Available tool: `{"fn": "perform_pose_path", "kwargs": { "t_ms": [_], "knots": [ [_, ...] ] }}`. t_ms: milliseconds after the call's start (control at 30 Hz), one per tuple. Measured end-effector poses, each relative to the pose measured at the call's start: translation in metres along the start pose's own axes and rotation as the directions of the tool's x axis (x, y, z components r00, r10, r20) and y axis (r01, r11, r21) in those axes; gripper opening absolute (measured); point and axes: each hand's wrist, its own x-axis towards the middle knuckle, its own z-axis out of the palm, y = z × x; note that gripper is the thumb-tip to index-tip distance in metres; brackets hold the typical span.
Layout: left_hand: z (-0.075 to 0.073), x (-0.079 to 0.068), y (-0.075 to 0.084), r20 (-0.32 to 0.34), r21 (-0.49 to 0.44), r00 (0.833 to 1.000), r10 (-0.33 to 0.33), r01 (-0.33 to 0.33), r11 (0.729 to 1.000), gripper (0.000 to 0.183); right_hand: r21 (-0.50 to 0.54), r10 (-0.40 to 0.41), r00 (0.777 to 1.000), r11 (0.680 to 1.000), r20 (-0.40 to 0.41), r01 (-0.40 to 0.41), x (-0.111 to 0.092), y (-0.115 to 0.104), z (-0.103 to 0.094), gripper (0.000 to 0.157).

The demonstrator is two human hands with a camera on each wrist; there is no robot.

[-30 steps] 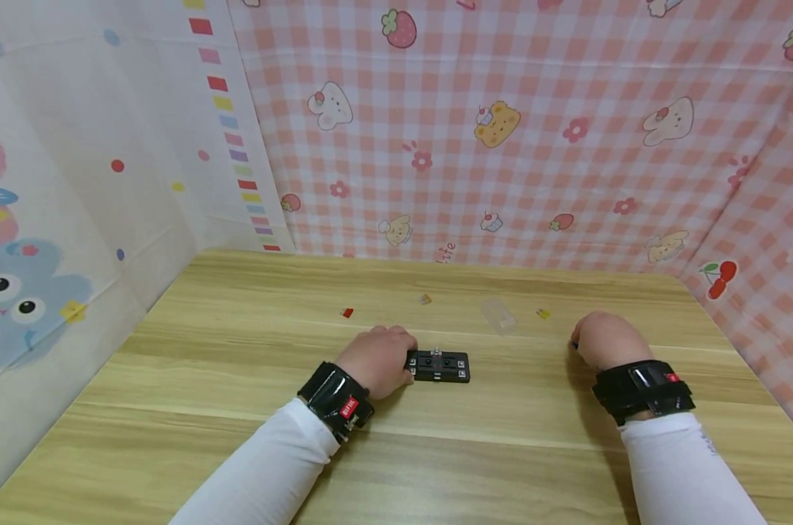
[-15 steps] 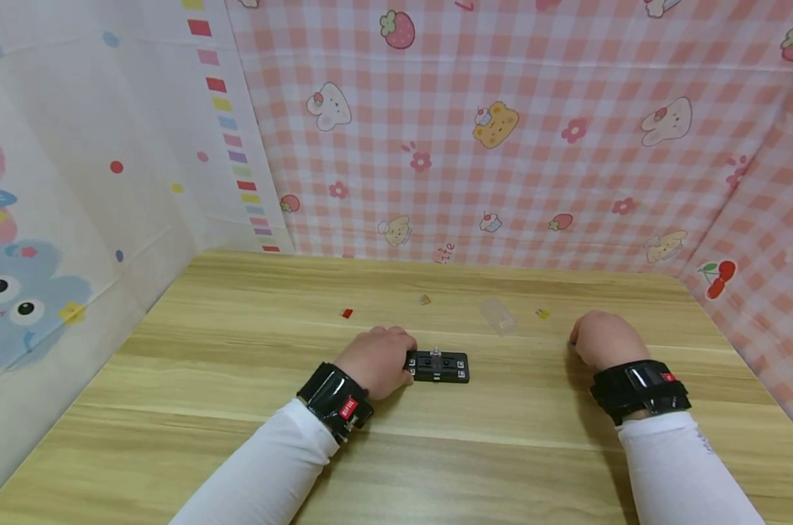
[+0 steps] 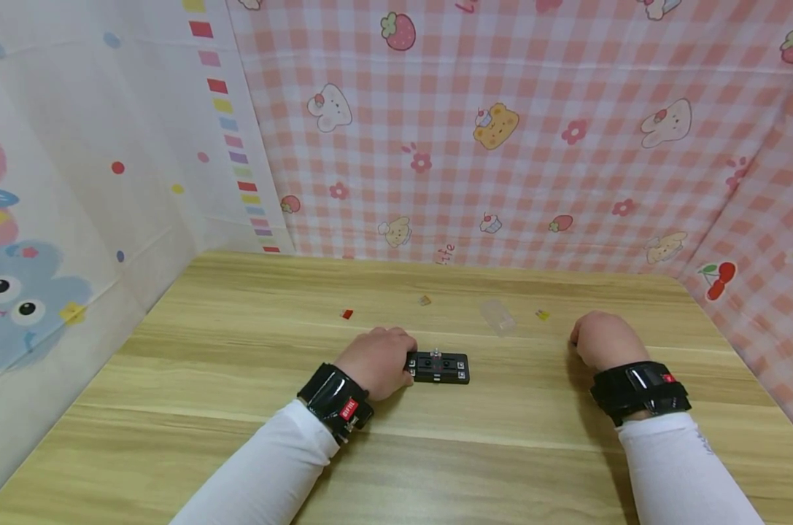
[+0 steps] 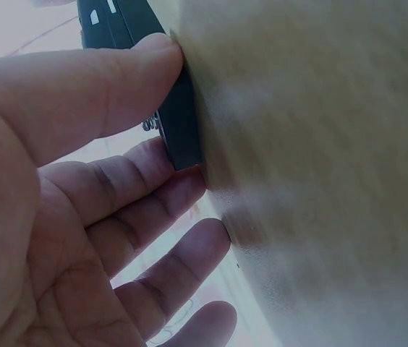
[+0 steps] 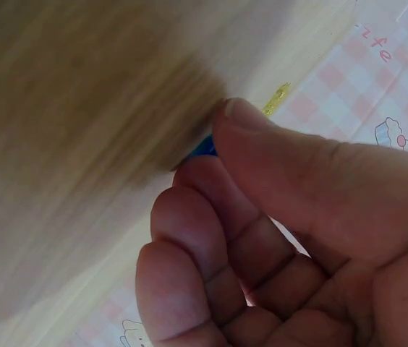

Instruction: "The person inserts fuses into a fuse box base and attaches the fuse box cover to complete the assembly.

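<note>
My left hand [image 3: 378, 363] grips the left end of a black fuse block [image 3: 438, 367] with metal terminals, which lies flat on the table. In the left wrist view the thumb [image 4: 128, 83] lies along one side of the block [image 4: 182, 126], and the first fingers touch its end. Out to the right, my right hand [image 3: 609, 341] is low at the tabletop. Its thumb and forefinger pinch a small blue blade fuse [image 5: 204, 147], mostly hidden by the fingertips.
Behind the hands lie a red blade fuse [image 3: 347, 314], a tan one [image 3: 425, 300], a clear plastic cover [image 3: 498, 318] and a yellow fuse [image 3: 543, 315]. Patterned cloth walls [image 3: 501, 175] border the wooden table [image 3: 396, 467] at the back and sides.
Both hands and the fuse block stay nearly in place. The blue fuse, faintly visible at the right fingertips earlier, barely shows in the head view now.
</note>
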Motion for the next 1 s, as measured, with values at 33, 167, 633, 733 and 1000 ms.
{"fn": "perform_pose_path", "kwargs": {
  "t_ms": [33,167,633,733,1000],
  "knots": [
    [0.0001,0.0000,0.0000,0.001,-0.001,1.000,0.000,0.000,1.000,0.050,-0.001,-0.002,1.000,1.000,0.001,0.002,0.0000,0.0002,-0.0001,0.019],
    [0.0005,0.0006,0.0000,0.004,0.001,1.000,-0.001,0.001,1.000,0.050,0.002,-0.007,1.000,1.000,-0.002,0.007,0.0000,0.0011,0.0002,0.018],
    [0.0003,0.0003,0.0004,0.005,0.002,1.000,-0.007,0.007,1.000,0.050,0.017,-0.027,1.000,0.999,-0.007,0.027,-0.0009,0.0032,0.0009,0.018],
    [0.0002,0.0003,0.0004,0.007,0.005,1.000,-0.005,0.005,1.000,0.050,0.021,-0.022,1.000,1.000,-0.002,0.022,-0.0001,0.0041,0.0013,0.019],
    [0.0001,0.0007,0.0003,0.007,0.006,1.000,-0.006,0.006,1.000,0.050,0.004,-0.016,1.000,1.000,-0.006,0.017,0.0020,0.0064,0.0019,0.016]
  ]
}}
